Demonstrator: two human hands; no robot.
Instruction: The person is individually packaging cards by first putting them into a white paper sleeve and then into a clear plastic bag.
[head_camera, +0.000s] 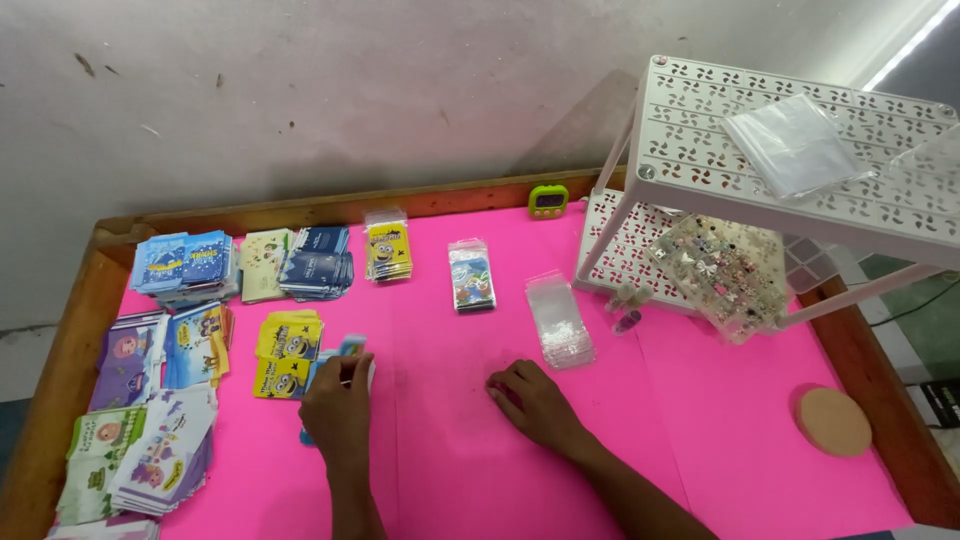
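My left hand (338, 405) is closed around a small stack of blue sticker packets (350, 350), held just right of a yellow packet pile (285, 352) on the pink tabletop (450, 460). My right hand (535, 400) rests flat on the pink surface with fingers curled, holding nothing. Just beyond it lies a stack of clear plastic sleeves (560, 318). Another packet stack in clear wrap (471, 275) and a yellow one (388, 250) lie farther back.
Several piles of coloured packets (165, 400) fill the left side. A white perforated two-tier rack (790, 150) stands at the right with clear bags (795, 140) on top and a bead organiser box (725, 270) beneath. A small green timer (548, 200) and a round cork disc (833, 422) are also present.
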